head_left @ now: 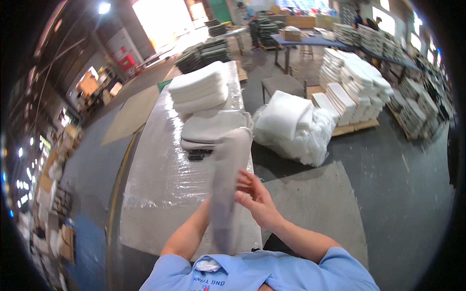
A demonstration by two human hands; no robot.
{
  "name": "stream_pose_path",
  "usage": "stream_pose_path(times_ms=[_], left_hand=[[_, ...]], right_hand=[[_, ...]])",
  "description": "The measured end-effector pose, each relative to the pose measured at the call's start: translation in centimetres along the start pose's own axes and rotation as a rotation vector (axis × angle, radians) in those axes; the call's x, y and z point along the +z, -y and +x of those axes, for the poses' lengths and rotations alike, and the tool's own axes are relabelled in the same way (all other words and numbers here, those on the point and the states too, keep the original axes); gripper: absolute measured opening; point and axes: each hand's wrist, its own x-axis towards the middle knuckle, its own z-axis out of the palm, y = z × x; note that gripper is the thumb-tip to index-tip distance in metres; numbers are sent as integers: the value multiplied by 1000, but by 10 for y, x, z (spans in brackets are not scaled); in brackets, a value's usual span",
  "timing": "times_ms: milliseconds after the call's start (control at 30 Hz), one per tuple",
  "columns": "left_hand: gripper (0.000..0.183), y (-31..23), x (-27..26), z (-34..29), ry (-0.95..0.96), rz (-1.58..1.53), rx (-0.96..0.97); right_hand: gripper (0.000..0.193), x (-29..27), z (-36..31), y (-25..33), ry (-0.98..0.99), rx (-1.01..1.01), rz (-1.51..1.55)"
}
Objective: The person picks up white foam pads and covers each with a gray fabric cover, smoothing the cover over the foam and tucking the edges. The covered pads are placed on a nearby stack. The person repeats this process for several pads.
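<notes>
A long grey padded cushion (230, 182), blurred by motion, stands on edge in front of me above the table. My left forearm (191, 233) reaches in behind it, and the cushion hides my left hand and its fingers. Just to the cushion's right is my right hand (257, 196), with fingers apart and slightly curled; whether the fingertips touch the cushion I cannot tell. Past the cushion, a short stack of flat grey pads (213, 127) lies on the table, with a small dark object (199, 154) at its near edge.
The plastic-covered table (155, 169) carries a stack of white foam pads (199, 89) at its far part. Right of it sits a plastic-wrapped white bundle (286, 123). Beyond are stacked white pads (357, 80) on a pallet, a grey stool (284, 86) and a blue table (310, 41).
</notes>
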Motion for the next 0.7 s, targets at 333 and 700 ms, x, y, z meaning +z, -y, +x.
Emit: stream_pose_path(times_ms=[333,700], left_hand=[[62,75,-30,-107,-124,174,-529],[58,134,-13,-57,-134,547,-661]], right_hand=[[78,-55,-46,-114,-390,257,85],[50,-87,-95,-158,-558,381,293]])
